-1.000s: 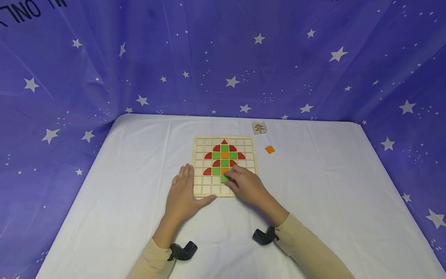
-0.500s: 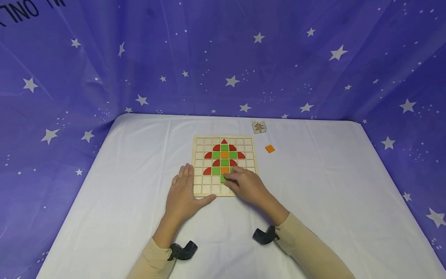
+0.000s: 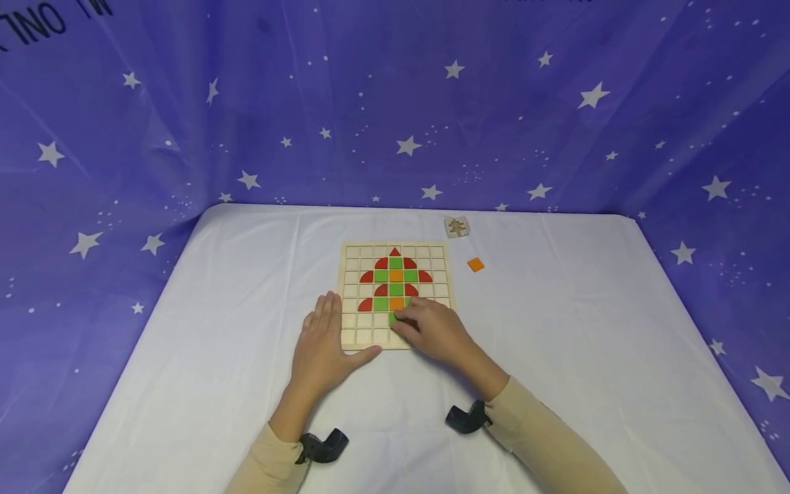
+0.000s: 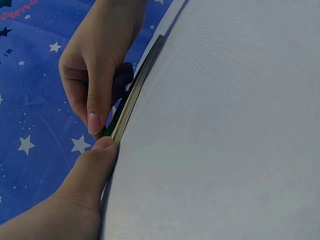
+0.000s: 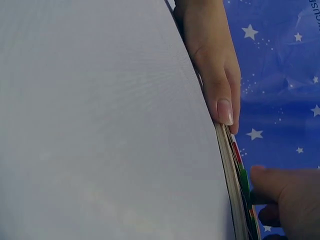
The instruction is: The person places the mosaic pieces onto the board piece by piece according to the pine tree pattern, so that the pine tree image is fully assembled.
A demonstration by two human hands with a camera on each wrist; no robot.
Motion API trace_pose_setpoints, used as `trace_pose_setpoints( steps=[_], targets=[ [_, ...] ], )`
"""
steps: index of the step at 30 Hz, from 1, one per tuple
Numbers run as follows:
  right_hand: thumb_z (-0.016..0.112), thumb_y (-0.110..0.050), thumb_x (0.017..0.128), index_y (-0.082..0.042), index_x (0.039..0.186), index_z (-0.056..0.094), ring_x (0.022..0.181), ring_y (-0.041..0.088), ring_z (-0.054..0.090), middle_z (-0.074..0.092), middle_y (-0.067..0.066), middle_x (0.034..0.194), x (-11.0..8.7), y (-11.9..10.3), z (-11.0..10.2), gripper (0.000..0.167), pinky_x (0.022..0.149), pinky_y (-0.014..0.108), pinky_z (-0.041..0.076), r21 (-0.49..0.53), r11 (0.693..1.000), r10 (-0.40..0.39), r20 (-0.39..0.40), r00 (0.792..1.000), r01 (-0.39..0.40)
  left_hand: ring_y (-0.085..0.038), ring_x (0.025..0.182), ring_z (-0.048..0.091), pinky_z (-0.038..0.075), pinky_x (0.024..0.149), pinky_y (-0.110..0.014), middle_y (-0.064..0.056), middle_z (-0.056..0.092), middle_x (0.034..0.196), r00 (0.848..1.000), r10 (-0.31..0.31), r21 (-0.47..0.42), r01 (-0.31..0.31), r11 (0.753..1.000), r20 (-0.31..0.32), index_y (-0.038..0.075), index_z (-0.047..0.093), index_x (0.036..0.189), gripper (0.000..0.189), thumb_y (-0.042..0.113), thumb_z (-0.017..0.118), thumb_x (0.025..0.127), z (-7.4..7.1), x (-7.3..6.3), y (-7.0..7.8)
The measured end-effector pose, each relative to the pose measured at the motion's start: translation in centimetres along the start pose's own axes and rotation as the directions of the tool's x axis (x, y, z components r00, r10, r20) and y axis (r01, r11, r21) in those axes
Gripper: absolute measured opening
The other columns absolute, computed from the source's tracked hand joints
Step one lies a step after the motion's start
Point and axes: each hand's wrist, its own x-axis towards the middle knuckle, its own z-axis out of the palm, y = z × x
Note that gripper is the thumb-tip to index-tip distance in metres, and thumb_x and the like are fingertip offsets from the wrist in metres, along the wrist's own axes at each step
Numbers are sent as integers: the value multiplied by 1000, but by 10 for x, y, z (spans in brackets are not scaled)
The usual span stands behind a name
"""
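In the head view a wooden grid board lies on the white table. Red, green and orange tiles in its cells form a tree-like figure. My left hand rests along the board's left side with fingers straight; its thumb reaches the front edge. Over the lower middle of the board, my right hand pinches a green square tile just below an orange square. The fingers cover part of that tile and some cells to its right. The right wrist view shows the green tile tilted at the board's surface.
A loose orange square tile lies right of the board. Behind it is a small clear card with a tree pattern. The white cloth covers the table, and a purple star-printed curtain hangs behind and at both sides.
The right hand's fingertips have shifted slightly on the green tile, covering more of it. The left hand stays put, and the view has drifted a little.
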Motion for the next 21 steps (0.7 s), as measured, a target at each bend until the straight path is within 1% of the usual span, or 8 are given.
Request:
trace_pose_setpoints(
  steps=[3, 6, 13, 17, 21],
  targets=[
    [72, -37, 90, -21, 103, 78, 74, 3, 57, 67, -11, 87, 2, -2, 2, 21, 65, 23, 50, -27, 1000, 8, -15, 1000, -8, -31, 156, 11, 20, 124, -50, -13, 13, 167, 1000, -2, 3, 2, 1000, 3, 2, 14, 159, 127, 84, 59, 73, 1, 0, -1],
    [74, -36, 89, -21, 99, 78, 73, 4, 58, 66, -11, 85, 3, -3, 2, 19, 65, 24, 51, -26, 999, 20, -21, 1000, -20, -31, 156, 11, 20, 123, -50, -13, 14, 167, 1000, 2, 6, -2, 1000, -2, 2, 15, 159, 127, 85, 58, 73, 1, 0, -1],
    [73, -38, 90, -22, 101, 77, 77, 4, 61, 67, -12, 89, 4, -3, 1, 21, 68, 25, 53, -49, 998, 32, 2, 1000, -31, -31, 156, 11, 20, 123, -50, -14, 14, 167, 1000, 9, 8, -9, 1000, -10, 2, 14, 158, 127, 84, 59, 73, 2, 0, -1],
    [72, -43, 89, -21, 96, 75, 76, 5, 58, 65, -12, 87, 5, -4, 0, 24, 68, 24, 52, -85, 996, 16, -1, 1000, -16, -30, 156, 9, 18, 124, -49, -13, 12, 168, 1000, 3, 12, -3, 1000, 0, 3, 13, 159, 127, 86, 57, 73, 2, 0, -1],
    [73, -45, 88, -20, 88, 72, 72, 5, 52, 60, -11, 83, 6, -5, 0, 24, 64, 22, 49, -112, 994, -6, -21, 1000, 4, -30, 156, 9, 18, 124, -49, -13, 12, 168, 1000, 1, 13, -1, 1000, 5, 3, 12, 159, 128, 86, 56, 73, 2, 0, -1]
  ],
)
